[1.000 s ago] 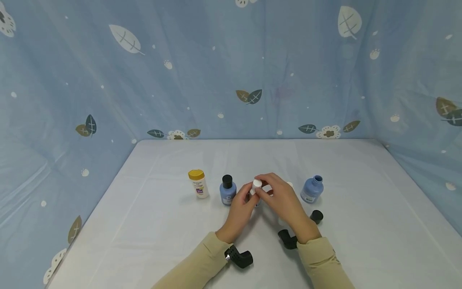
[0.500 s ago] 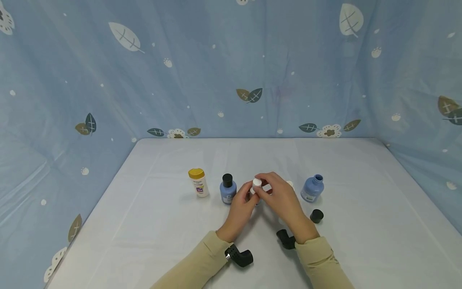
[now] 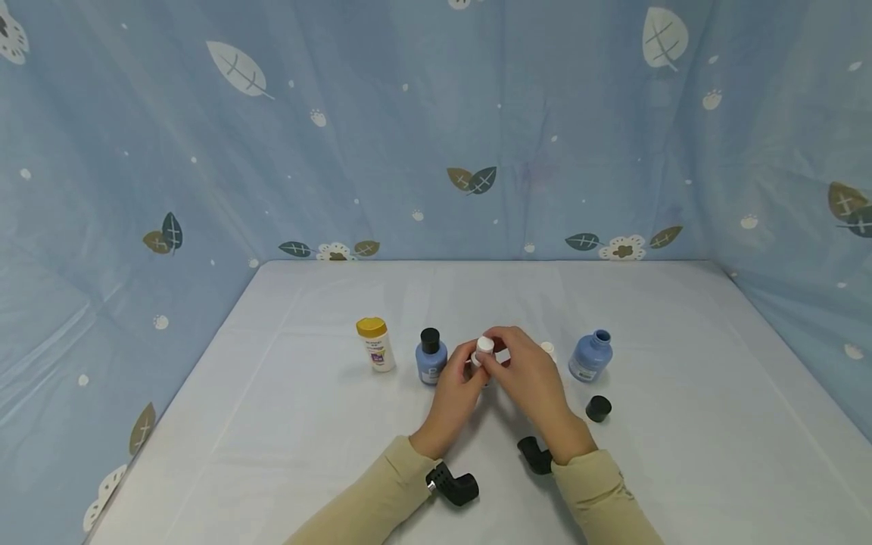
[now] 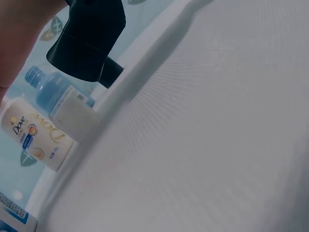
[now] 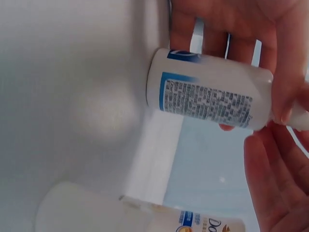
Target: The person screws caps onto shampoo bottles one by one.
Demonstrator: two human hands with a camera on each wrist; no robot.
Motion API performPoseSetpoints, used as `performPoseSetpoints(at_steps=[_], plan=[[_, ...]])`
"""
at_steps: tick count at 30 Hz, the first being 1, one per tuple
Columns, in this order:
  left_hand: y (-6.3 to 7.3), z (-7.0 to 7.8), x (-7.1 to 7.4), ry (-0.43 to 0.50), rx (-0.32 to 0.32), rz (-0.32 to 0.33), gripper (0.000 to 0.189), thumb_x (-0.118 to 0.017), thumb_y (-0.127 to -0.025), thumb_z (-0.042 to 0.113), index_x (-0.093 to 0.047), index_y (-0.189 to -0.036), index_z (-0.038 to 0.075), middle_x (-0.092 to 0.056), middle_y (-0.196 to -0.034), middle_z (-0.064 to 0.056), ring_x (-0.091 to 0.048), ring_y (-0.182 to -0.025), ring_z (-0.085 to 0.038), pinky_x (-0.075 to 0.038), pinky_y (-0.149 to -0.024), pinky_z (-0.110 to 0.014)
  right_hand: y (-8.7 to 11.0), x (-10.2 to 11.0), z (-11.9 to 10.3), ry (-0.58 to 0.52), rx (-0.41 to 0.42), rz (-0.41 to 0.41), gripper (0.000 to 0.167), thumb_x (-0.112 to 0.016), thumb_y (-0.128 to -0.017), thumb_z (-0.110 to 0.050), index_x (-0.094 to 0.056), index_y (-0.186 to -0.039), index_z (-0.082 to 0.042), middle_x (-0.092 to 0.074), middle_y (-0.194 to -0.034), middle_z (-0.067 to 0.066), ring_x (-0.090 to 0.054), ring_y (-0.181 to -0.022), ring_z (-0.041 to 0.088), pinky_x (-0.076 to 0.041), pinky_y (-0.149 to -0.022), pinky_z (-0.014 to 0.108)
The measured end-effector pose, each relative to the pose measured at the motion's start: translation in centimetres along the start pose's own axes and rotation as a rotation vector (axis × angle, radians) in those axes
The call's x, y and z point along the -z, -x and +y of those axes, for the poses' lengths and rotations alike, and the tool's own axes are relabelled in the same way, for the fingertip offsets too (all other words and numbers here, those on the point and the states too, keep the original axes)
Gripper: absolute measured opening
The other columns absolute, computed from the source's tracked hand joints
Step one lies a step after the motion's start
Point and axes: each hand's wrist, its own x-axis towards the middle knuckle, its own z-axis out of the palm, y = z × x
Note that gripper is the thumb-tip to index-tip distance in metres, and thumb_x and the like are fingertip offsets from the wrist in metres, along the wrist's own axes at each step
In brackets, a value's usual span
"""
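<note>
A small white bottle [image 5: 207, 92] with a blue-edged printed label stands upright between my hands, its base close to the tabletop. My left hand [image 3: 453, 397] holds it around the upper part. Above, my right hand [image 3: 534, 378] pinches its white cap [image 3: 485, 345] between thumb and fingers. In the head view the hands hide most of the bottle's body. In the right wrist view, my left fingers pass behind the bottle and my right fingertips are at its neck. Just left of my left hand is a blue bottle with a black cap [image 3: 430, 341].
A white bottle with a yellow cap [image 3: 375, 348] stands farther left. Right of my hands are a white Dove bottle [image 4: 36, 133], an uncapped blue bottle [image 3: 590, 357] and a loose black cap [image 3: 598, 409]. A blue leaf-patterned cloth [image 3: 409, 113] surrounds the white table [image 3: 272, 454].
My right wrist has shifted slightly left, showing more of the white bottle behind it and the loose black cap. Both hands keep their places at the small white bottle and its cap.
</note>
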Motion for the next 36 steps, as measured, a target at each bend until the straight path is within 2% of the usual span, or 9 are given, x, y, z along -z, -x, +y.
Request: performPoseSetpoints(at_steps=[6,14,20,27,36], plan=[[-0.04,0.05,-0.07,-0.017,-0.014,0.015,0.032,-0.051,-0.089,0.009,-0.05,-0.121,0.006,-0.051,-0.117,-0.006,-0.046,-0.104,-0.016,-0.039,-0.088,-0.038,0.21,-0.22,-0.3,0.044,0.02,0.048,0.027,-0.066,-0.081,-0.022,-0.059,-0.106,-0.013,-0.058,-0.094,-0.001,-0.058,-0.074,0.017,-0.046,-0.061,0.028],[0.03,-0.16,-0.16,0.01,0.015,0.003,0.031,-0.049,-0.091,0.012,-0.049,-0.122,0.01,-0.053,-0.118,0.0,-0.049,-0.103,-0.014,-0.043,-0.082,-0.034,0.29,-0.33,-0.19,0.065,0.052,0.079,0.028,-0.065,-0.081,-0.019,-0.06,-0.108,-0.013,-0.061,-0.095,0.0,-0.059,-0.072,0.017,-0.047,-0.059,0.029],[0.1,-0.11,-0.18,-0.001,-0.001,0.01,0.032,-0.05,-0.091,0.013,-0.048,-0.122,0.01,-0.049,-0.123,0.0,-0.044,-0.114,-0.014,-0.041,-0.088,-0.036,0.31,-0.38,-0.17,0.054,0.031,0.08,0.03,-0.067,-0.08,-0.021,-0.059,-0.107,-0.012,-0.061,-0.094,0.001,-0.059,-0.075,0.015,-0.047,-0.061,0.028],[0.13,0.06,-0.1,0.009,-0.008,0.009,0.034,-0.052,-0.09,0.014,-0.046,-0.123,0.01,-0.048,-0.122,0.0,-0.042,-0.116,-0.011,-0.032,-0.097,-0.032,0.26,-0.6,-0.23,0.053,0.008,0.082,0.029,-0.069,-0.079,-0.024,-0.058,-0.104,-0.014,-0.058,-0.092,-0.001,-0.058,-0.076,0.015,-0.047,-0.061,0.028],[0.08,0.06,-0.11,0.025,-0.007,0.004,0.036,-0.051,-0.091,0.014,-0.044,-0.125,0.011,-0.048,-0.125,0.0,-0.041,-0.117,-0.012,-0.031,-0.098,-0.034,0.33,-0.81,-0.22,0.039,0.011,0.083,0.032,-0.069,-0.078,-0.022,-0.057,-0.106,-0.012,-0.058,-0.093,0.003,-0.057,-0.076,0.015,-0.047,-0.061,0.027]])
